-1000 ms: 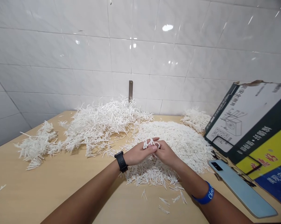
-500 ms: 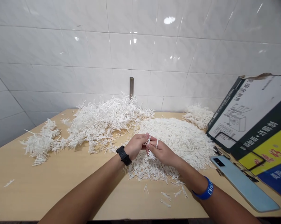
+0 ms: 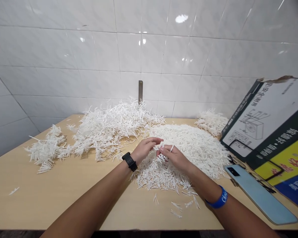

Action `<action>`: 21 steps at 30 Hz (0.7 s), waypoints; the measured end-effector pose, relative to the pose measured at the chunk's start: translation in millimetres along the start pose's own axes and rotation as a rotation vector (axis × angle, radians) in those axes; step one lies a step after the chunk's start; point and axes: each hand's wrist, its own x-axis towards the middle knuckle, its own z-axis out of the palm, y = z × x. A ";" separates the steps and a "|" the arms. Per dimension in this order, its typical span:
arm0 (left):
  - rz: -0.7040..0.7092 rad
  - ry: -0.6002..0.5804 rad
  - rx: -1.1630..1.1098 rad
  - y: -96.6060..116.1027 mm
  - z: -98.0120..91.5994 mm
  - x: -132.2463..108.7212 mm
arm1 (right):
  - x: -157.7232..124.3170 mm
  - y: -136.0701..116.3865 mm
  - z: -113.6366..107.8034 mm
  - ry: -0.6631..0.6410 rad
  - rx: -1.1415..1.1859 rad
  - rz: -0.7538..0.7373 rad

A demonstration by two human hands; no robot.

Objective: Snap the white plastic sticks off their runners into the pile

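Hands are working at centre of the pale wooden worktop (image 3: 64, 201). Material is small white plastic pieces (image 3: 163, 175), thin, spiky, some apparently branched, exact shape too small to tell. Right hand (image 3: 176, 158), blue wristband (image 3: 217, 199) on wrist, has its grip closed: thumb and index pinch a small tuft of pieces (image 3: 161, 157). Left hand (image 3: 145, 148), black watch (image 3: 129, 161) on wrist, is held just above the tuft, fingers reaching across toward the right hand. Its grip is unclear: cannot tell if it holds anything or only touches. Pale ring (image 3: 172, 148) on a right-hand finger, material unclear. Both hands sit over the front edge of a dense, flat mound (image 3: 197, 148). State of the work: most material remains in bulk. Loose heap (image 3: 114, 129) lies left of the mound, smaller clump (image 3: 47, 149) further left, another clump (image 3: 212, 123) behind the mound by the wall. Strays (image 3: 176, 210) lie on bare worktop in front. No sorted row or container of finished pieces in view, so only the tuft in hand shows active handling. Right side: pale blue phone (image 3: 260, 195) lying flat, printed cardboard box (image 3: 262, 115) tilted against the white tile wall (image 3: 64, 43).
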 end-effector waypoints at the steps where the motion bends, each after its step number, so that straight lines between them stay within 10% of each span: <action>1: -0.019 -0.008 -0.011 -0.9 1.8 -0.2 | 0.8 1.4 0.2 0.012 -0.003 -0.002; 7: 0.016 -0.093 0.015 -2.5 12.5 -3.4 | 1.4 1.2 8.8 0.042 -0.188 -0.161; 13: -0.102 0.239 -0.281 -0.1 3.1 0.7 | -7.1 -6.3 14.5 -0.037 -0.146 -0.251; 21: -0.118 0.002 -0.154 5.4 2.2 -3.5 | 2.8 -2.5 4.6 0.198 -0.078 -0.160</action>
